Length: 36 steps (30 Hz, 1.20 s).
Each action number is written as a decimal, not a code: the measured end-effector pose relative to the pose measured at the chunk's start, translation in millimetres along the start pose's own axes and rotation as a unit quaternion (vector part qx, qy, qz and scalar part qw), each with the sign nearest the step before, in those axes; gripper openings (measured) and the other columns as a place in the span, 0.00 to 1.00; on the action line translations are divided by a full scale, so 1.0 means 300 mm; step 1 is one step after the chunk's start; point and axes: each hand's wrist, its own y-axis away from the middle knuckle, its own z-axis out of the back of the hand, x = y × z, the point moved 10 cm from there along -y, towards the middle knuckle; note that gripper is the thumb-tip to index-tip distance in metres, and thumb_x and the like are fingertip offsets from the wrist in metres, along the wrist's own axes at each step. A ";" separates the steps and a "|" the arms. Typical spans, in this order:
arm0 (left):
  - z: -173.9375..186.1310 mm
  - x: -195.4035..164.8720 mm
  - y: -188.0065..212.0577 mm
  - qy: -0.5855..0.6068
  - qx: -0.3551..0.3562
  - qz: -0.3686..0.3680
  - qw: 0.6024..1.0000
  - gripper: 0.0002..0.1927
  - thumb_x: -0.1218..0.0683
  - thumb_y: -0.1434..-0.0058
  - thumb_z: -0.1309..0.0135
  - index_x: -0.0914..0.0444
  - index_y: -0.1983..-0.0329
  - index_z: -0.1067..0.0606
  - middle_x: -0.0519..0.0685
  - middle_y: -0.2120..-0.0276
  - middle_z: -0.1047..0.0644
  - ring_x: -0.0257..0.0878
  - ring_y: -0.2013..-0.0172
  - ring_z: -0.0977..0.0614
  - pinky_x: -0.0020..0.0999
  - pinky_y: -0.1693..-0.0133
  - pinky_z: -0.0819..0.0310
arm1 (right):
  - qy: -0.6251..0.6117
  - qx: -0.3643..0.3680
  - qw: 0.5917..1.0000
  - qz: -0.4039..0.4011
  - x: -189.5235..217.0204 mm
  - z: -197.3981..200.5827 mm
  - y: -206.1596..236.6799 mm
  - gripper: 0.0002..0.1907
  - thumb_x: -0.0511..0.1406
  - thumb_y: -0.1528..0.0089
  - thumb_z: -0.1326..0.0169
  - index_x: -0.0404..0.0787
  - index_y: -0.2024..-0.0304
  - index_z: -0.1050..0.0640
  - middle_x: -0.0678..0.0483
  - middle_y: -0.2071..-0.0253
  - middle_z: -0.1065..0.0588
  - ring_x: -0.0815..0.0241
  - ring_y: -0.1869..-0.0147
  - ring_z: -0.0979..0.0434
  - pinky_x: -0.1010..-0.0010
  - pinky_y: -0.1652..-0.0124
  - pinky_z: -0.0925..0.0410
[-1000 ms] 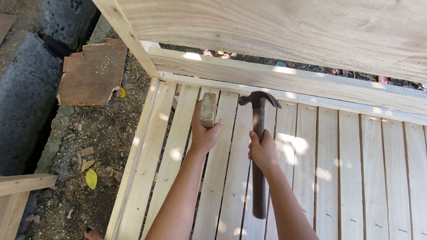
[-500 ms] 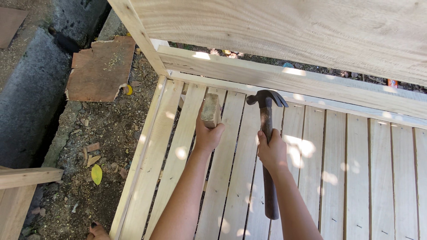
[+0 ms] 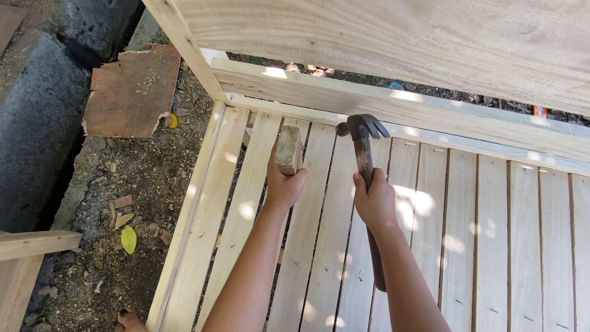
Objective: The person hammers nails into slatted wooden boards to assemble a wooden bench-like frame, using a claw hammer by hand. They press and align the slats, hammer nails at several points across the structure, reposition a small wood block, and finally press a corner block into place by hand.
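Small rectangular block of pale, weathered wood (image 3: 287, 149), held upright with its long axis running up the frame, away from the person. It stands over the gap between two slats near the left end of the seat, just short of the rear rail; whether its far end touches the rail cannot be told. The left hand (image 3: 284, 184) is clenched around the block's lower part, fingers wrapped from the right.

Claw hammer with dark steel head and brown wooden handle (image 3: 367, 184), lying roughly parallel to the block and to its right, head (image 3: 361, 126) uppermost and level with the block's top. The right hand (image 3: 375, 201) grips the handle at mid-length, closed tightly; the handle's butt projects below the wrist. The block lies to the left of the hammer head, near but apart.

Surroundings: pale planed-timber slatted seat (image 3: 491, 233), rear rail (image 3: 430, 114), broad backrest board (image 3: 399, 37); left of the frame, bare soil with a torn brown sheet of board (image 3: 132, 92), a yellow leaf (image 3: 128, 239) and a grey concrete kerb (image 3: 34, 123).
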 end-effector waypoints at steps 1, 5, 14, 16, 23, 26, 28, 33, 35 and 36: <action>0.000 0.003 0.000 0.003 0.000 0.003 1.000 0.36 0.65 0.51 0.52 0.67 0.33 0.35 0.51 0.49 0.26 0.39 0.47 0.24 0.34 0.42 0.29 | 0.001 -0.004 1.000 0.006 0.016 0.012 -0.003 0.18 0.45 0.33 0.48 0.35 0.60 0.28 0.38 0.72 0.23 0.35 0.67 0.21 0.51 0.66 0.30; -0.004 0.001 0.001 0.005 0.003 -0.008 1.000 0.36 0.65 0.51 0.52 0.68 0.34 0.35 0.51 0.50 0.25 0.39 0.47 0.23 0.34 0.42 0.29 | -0.003 -0.010 1.000 0.013 0.080 0.062 -0.006 0.18 0.46 0.32 0.48 0.36 0.60 0.28 0.39 0.73 0.23 0.35 0.68 0.21 0.51 0.67 0.30; -0.002 -0.024 -0.006 -0.020 -0.001 -0.015 1.000 0.34 0.65 0.52 0.51 0.67 0.38 0.33 0.51 0.51 0.25 0.39 0.48 0.23 0.34 0.43 0.30 | -0.045 -0.072 0.994 0.068 0.156 0.079 0.024 0.17 0.45 0.32 0.50 0.37 0.56 0.29 0.41 0.72 0.22 0.36 0.66 0.20 0.51 0.65 0.29; -0.007 -0.041 -0.005 -0.029 -0.001 -0.019 0.999 0.32 0.65 0.52 0.51 0.67 0.39 0.32 0.51 0.52 0.25 0.40 0.49 0.23 0.34 0.43 0.29 | 0.041 -0.004 0.999 0.007 0.137 -0.018 -0.012 0.18 0.46 0.32 0.51 0.37 0.56 0.30 0.39 0.70 0.22 0.34 0.63 0.21 0.46 0.63 0.30; -0.005 -0.060 -0.008 -0.060 -0.013 -0.037 0.997 0.31 0.66 0.51 0.49 0.67 0.40 0.31 0.52 0.53 0.25 0.41 0.51 0.22 0.35 0.45 0.28 | 0.105 0.047 0.993 -0.009 0.139 -0.060 -0.038 0.16 0.47 0.33 0.52 0.41 0.55 0.29 0.38 0.69 0.21 0.33 0.60 0.21 0.43 0.60 0.31; 0.003 -0.039 -0.010 -0.015 -0.017 -0.024 0.999 0.34 0.65 0.52 0.49 0.67 0.37 0.34 0.51 0.51 0.25 0.40 0.48 0.22 0.34 0.43 0.29 | 0.075 0.005 0.997 0.027 0.140 -0.009 -0.018 0.18 0.48 0.32 0.52 0.39 0.54 0.31 0.37 0.70 0.21 0.32 0.63 0.21 0.43 0.62 0.30; 0.003 -0.035 -0.009 -0.002 -0.014 -0.018 1.000 0.35 0.66 0.52 0.49 0.67 0.36 0.34 0.51 0.50 0.25 0.39 0.47 0.23 0.34 0.43 0.29 | 0.101 0.011 0.994 0.040 0.147 -0.029 -0.031 0.19 0.47 0.32 0.52 0.37 0.51 0.32 0.37 0.71 0.21 0.31 0.64 0.21 0.42 0.62 0.31; -0.001 -0.037 -0.013 -0.053 -0.012 -0.015 0.998 0.34 0.66 0.51 0.47 0.68 0.36 0.32 0.52 0.51 0.26 0.40 0.49 0.23 0.35 0.44 0.29 | 0.167 0.069 0.983 0.038 0.174 -0.104 -0.107 0.19 0.46 0.32 0.50 0.36 0.58 0.30 0.38 0.70 0.23 0.31 0.64 0.22 0.44 0.63 0.30; -0.002 -0.014 -0.015 -0.005 -0.006 0.005 1.000 0.36 0.66 0.51 0.48 0.68 0.34 0.34 0.51 0.51 0.26 0.39 0.48 0.23 0.34 0.44 0.29 | 0.163 0.090 0.982 0.026 0.154 -0.077 -0.099 0.19 0.47 0.32 0.50 0.36 0.60 0.29 0.37 0.71 0.23 0.32 0.63 0.21 0.45 0.62 0.30; -0.001 -0.001 -0.022 0.019 -0.005 0.014 1.000 0.37 0.66 0.51 0.48 0.67 0.34 0.35 0.51 0.51 0.26 0.38 0.48 0.23 0.34 0.44 0.29 | 0.147 0.074 0.986 0.030 0.150 -0.042 -0.091 0.19 0.47 0.32 0.51 0.37 0.59 0.30 0.38 0.71 0.22 0.32 0.63 0.21 0.44 0.62 0.30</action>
